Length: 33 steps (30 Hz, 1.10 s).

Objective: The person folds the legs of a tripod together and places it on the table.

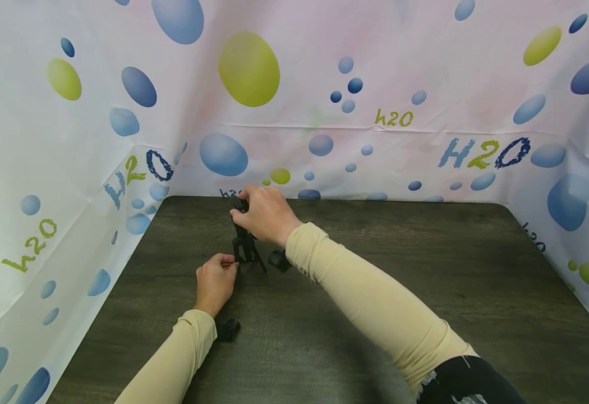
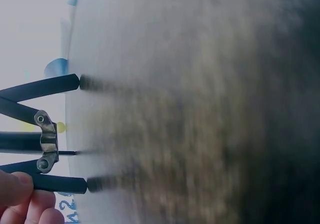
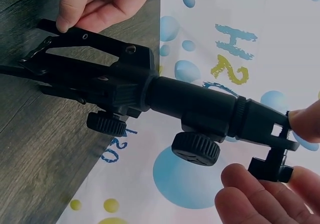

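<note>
A small black tripod (image 1: pixel 246 247) stands on the dark table between the two hands, legs partly spread. My left hand (image 1: pixel 216 280) pinches one leg low down between thumb and fingers, as the left wrist view shows at the leg (image 2: pixel 60 183). A silvery metal brace (image 2: pixel 48 141) joins the legs around the centre column. Up at the top, my right hand (image 1: pixel 268 214) grips the tripod's head; in the right wrist view its thumb and fingers hold the small clamp piece (image 3: pixel 272 166) there. Two ribbed knobs, one larger knob (image 3: pixel 196 148) and one smaller knob (image 3: pixel 106 123), stick out from the body.
The dark wood-grain table (image 1: pixel 426 280) spreads to the right and toward the front. A white backdrop (image 1: pixel 294 146) with blue and green dots and H2O lettering rises behind and at both sides. Black wrist-worn devices show at the left wrist (image 1: pixel 228 330) and right wrist (image 1: pixel 278 261).
</note>
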### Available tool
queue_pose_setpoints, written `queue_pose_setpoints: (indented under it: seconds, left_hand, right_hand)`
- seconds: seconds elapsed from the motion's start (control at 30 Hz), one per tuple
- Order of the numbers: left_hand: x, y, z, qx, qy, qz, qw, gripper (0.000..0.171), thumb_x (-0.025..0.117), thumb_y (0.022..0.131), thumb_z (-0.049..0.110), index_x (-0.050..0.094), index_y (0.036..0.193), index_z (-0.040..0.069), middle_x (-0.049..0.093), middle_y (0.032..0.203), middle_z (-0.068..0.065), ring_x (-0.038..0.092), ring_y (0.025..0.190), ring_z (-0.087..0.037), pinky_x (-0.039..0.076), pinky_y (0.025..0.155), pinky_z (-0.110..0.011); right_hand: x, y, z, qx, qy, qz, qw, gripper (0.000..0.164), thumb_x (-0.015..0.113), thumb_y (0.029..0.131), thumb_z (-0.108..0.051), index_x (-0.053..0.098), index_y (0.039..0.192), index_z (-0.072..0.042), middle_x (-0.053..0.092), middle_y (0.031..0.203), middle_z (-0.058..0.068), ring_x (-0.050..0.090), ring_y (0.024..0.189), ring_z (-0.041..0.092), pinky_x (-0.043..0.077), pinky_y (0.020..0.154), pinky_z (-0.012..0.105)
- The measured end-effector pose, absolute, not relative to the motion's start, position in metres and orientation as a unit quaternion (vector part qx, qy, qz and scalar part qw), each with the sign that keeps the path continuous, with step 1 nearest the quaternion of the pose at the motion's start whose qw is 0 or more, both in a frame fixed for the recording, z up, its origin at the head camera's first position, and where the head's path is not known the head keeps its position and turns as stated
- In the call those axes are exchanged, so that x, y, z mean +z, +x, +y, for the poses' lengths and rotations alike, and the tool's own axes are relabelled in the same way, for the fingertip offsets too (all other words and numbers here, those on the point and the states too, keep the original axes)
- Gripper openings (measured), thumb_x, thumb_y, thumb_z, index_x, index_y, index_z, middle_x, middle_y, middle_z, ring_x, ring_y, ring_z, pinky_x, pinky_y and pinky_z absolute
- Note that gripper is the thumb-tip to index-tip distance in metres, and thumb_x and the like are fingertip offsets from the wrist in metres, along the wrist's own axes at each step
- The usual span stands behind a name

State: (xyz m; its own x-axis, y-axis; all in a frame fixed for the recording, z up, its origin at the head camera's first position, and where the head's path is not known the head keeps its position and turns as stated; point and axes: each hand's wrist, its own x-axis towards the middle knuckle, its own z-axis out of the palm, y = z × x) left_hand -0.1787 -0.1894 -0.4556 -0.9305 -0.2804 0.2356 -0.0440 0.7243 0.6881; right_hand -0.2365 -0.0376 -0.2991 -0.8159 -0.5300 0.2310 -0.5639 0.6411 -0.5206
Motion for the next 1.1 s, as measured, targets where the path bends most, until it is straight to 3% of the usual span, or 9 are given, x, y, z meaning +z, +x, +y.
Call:
queue_pose_setpoints:
  seconds: [0.23,0.5,0.73,1.1]
  left_hand:
    - [-0.4546,-0.1787,-0.1891,-0.36,0.093,-0.915,0.155,0.011,0.07,0.092,0.003,0.071,0.099,-0.005,0.073,0.094,-0.019,0.071,0.086,-0.033,0.057,0.074,-0.047]
    - [-0.4533,-0.1787,-0.1888,-0.36,0.098,-0.916,0.148,0.011,0.069,0.092,0.003,0.071,0.098,-0.005,0.073,0.093,-0.019,0.071,0.086,-0.033,0.057,0.074,-0.048]
    - [-0.4525,-0.1794,-0.189,-0.361,0.097,-0.916,0.147,0.011,0.069,0.092,0.003,0.071,0.098,-0.005,0.073,0.093,-0.019,0.071,0.086,-0.033,0.057,0.074,-0.048]
    - [-0.4524,-0.1789,-0.189,-0.365,0.092,-0.915,0.144,0.01,0.069,0.092,0.003,0.07,0.098,-0.005,0.073,0.093,-0.019,0.071,0.086,-0.033,0.058,0.074,-0.047]
  right_hand:
    - [-0.2999,-0.2384,-0.0377,0.293,0.303,-0.906,0.025,0.038,0.064,0.1,-0.027,0.062,0.127,-0.001,0.071,0.093,0.01,0.052,0.047,0.013,0.043,0.054,0.024]
    - [-0.3006,-0.2387,-0.0376,0.296,0.305,-0.905,0.025,0.037,0.064,0.1,-0.026,0.062,0.127,-0.001,0.072,0.097,0.011,0.052,0.046,0.013,0.042,0.051,0.023]
    - [-0.2994,-0.2388,-0.0367,0.296,0.307,-0.904,0.029,0.038,0.064,0.1,-0.026,0.062,0.127,0.0,0.072,0.112,0.012,0.053,0.048,0.012,0.043,0.053,0.024]
    - [-0.3005,-0.2378,-0.0369,0.303,0.304,-0.903,0.025,0.038,0.064,0.1,-0.026,0.061,0.127,0.001,0.071,0.109,0.013,0.053,0.049,0.013,0.042,0.052,0.024]
